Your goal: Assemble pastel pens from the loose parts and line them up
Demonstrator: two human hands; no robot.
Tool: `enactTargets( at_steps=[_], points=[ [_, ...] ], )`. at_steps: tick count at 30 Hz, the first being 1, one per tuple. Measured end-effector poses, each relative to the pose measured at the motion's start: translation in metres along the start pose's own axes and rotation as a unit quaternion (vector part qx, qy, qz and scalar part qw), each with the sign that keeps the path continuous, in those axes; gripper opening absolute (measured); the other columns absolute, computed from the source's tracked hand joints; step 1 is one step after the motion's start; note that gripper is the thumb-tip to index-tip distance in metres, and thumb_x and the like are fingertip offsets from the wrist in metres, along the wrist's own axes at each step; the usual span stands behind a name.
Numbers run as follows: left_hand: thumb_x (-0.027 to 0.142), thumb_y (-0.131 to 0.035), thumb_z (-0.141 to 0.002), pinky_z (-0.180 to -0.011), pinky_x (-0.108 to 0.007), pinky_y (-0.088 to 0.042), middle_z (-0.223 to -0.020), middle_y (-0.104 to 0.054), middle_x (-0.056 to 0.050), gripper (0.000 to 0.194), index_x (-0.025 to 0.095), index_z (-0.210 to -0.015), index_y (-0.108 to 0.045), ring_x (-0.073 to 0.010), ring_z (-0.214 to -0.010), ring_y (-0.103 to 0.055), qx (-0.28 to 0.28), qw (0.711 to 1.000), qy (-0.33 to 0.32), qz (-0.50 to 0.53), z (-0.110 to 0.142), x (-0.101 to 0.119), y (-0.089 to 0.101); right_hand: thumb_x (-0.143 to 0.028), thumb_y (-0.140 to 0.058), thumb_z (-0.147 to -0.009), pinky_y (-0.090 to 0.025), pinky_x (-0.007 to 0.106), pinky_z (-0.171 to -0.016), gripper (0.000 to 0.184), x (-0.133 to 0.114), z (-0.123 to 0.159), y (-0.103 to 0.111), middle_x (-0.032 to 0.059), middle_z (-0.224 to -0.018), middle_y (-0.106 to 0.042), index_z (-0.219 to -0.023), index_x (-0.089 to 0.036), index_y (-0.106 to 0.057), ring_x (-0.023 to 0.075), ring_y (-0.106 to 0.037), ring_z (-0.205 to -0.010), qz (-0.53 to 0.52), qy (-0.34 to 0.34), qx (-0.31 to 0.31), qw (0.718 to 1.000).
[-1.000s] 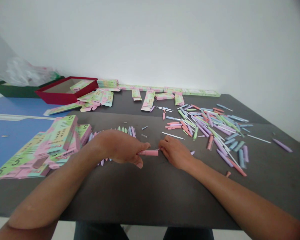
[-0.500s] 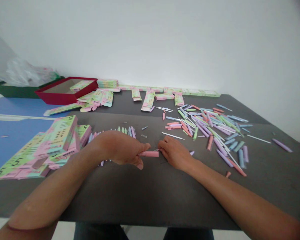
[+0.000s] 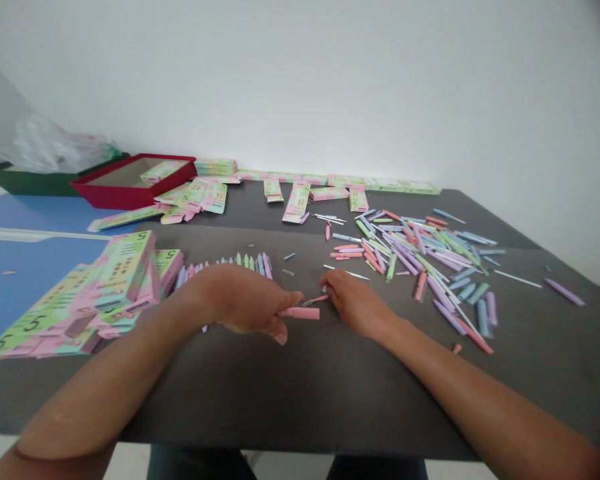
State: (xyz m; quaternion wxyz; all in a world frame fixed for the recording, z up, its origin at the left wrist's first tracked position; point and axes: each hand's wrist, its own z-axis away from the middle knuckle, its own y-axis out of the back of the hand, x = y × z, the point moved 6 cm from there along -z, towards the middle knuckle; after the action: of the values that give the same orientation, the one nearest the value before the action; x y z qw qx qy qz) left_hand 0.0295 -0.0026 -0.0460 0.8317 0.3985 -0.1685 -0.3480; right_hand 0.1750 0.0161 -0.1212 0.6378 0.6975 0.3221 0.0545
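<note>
One pink tube [image 3: 304,313] between left fingers [image 3: 280,333]

Bench [image 3: 300,393]: cartons [image 3: 115,273] stacked on the left, flattened boxes [image 3: 195,195] far left, more cartons [image 3: 329,193] along the far edge, pens [image 3: 253,261] lined up near the left stack, loose pen parts [image 3: 410,243] heaped right.

Tabletop [image 3: 300,393] lies open between forearms [image 3: 445,383]; pens [image 3: 406,256] block right

"5" | printed on stacked cartons [image 3: 115,273] | smaller print too blurred to read
</note>
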Motion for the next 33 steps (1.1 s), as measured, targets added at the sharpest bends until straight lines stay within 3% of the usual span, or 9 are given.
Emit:
enactTargets(
  at_steps=[8, 18, 25, 33],
  points=[
    [0.05, -0.052, -0.081, -0.06, -0.03, -0.044, -0.104, -0.069, -0.015, 0.064, 0.025, -0.138, -0.037, -0.029, -0.085, -0.065, 0.014, 1.0, -0.005, -0.012, 0.001, 0.003, 0.002, -0.022, -0.041, -0.09, -0.034, 0.028, -0.072, 0.014, -0.007, 0.002, -0.004, 0.0063, -0.09, -0.055, -0.092, -0.018, -0.054, 0.0183, -0.051, -0.088, 0.102, 0.011, -0.076, 0.992],
    [0.048, -0.052, -0.081, -0.058, -0.029, -0.044, -0.098, -0.07, -0.012, 0.062, 0.025, -0.138, -0.038, -0.0273, -0.082, -0.065, 0.002, 1.0, 0.009, -0.006, 0.004, 0.003, 0.002, -0.021, -0.038, -0.092, -0.033, 0.027, -0.071, 0.015, -0.012, 0.0, -0.012, 0.0049, -0.09, -0.053, -0.089, -0.019, -0.053, 0.017, -0.05, -0.089, 0.089, 0.019, -0.075, 0.993],
    [0.048, -0.053, -0.082, -0.062, -0.032, -0.045, -0.106, -0.068, -0.015, 0.065, 0.025, -0.14, -0.034, -0.0308, -0.089, -0.064, -0.007, 1.0, 0.01, -0.003, 0.003, 0.006, 0.0, -0.02, -0.041, -0.09, -0.034, 0.027, -0.071, 0.014, -0.016, 0.003, -0.01, 0.0051, -0.091, -0.052, -0.097, -0.018, -0.053, 0.0169, -0.049, -0.088, 0.062, 0.021, -0.074, 0.995],
    [0.046, -0.054, -0.082, -0.064, -0.033, -0.046, -0.109, -0.067, -0.015, 0.064, 0.024, -0.139, -0.035, -0.0308, -0.09, -0.064, -0.01, 1.0, 0.006, 0.007, 0.003, 0.007, 0.0, -0.021, -0.049, -0.088, -0.035, 0.026, -0.071, 0.026, -0.018, 0.0, -0.008, 0.0064, -0.104, -0.048, -0.113, -0.022, -0.054, 0.0153, -0.051, -0.087, 0.015, 0.027, -0.074, 0.997]
  ],
)
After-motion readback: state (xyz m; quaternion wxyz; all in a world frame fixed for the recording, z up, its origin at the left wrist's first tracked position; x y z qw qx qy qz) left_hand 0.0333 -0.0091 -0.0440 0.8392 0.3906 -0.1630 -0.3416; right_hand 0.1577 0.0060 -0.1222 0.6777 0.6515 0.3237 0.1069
